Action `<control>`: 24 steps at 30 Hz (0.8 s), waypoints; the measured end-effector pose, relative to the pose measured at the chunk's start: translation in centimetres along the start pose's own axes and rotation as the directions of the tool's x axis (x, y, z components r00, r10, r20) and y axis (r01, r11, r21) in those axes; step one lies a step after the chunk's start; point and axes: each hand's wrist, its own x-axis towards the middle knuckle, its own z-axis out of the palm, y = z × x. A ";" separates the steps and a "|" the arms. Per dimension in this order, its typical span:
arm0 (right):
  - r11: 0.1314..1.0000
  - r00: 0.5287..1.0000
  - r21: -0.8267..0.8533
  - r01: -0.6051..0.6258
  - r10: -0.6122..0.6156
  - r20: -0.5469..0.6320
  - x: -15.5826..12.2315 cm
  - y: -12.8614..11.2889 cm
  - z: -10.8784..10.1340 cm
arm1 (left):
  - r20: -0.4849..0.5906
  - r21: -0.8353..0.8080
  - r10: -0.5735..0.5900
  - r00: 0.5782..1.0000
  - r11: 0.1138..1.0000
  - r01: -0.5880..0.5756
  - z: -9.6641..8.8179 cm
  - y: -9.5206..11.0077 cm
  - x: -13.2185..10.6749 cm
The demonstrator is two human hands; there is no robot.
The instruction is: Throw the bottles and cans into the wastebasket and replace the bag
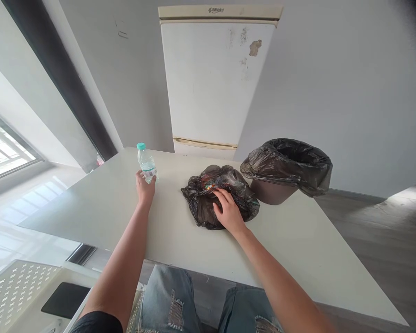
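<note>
My left hand point(146, 187) is wrapped round the lower part of a clear plastic bottle point(147, 164) with a teal cap, upright on the white table point(169, 236). In the middle of the table lies a crumpled black garbage bag point(204, 210). Small colourful wrappers point(209, 186) show at its mouth, but I cannot make out what they are. My right hand point(229, 210) rests on that bag with its fingers stretched towards the wrappers and the thumb apart. The fingertips touch the plastic and seem to grip nothing.
Behind and right of the bag stands a brown trash can point(272, 192) lined with another black bag point(287, 166). A white fridge point(217, 83) is beyond the table's far edge. At lower left, a white perforated basket point(21, 286) sits near a dark flat object point(65, 299).
</note>
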 end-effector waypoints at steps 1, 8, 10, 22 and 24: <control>1.000 1.000 0.005 -0.005 0.005 0.007 0.0 0.0 0.0 | -0.002 0.004 -0.001 1.000 1.000 0.001 0.0 -0.1 0.1; 0.999 1.000 0.035 -0.019 0.020 -0.012 0.1 -0.1 0.0 | -0.125 0.030 0.043 0.991 0.999 -0.040 -0.6 0.7 -0.3; 0.999 1.000 0.042 -0.026 0.027 -0.014 0.2 -0.1 0.0 | -0.269 0.021 0.169 0.948 0.985 -0.170 -0.5 2.0 -1.1; 0.997 0.997 0.042 -0.061 0.063 -0.050 0.3 0.8 0.6 | 0.743 -0.447 0.575 0.342 0.807 -0.385 9.2 7.9 -8.2; 0.996 0.996 0.023 -0.081 0.082 -0.032 0.3 1.1 0.7 | 0.727 -0.401 0.573 0.380 0.802 -0.443 9.7 7.0 -8.0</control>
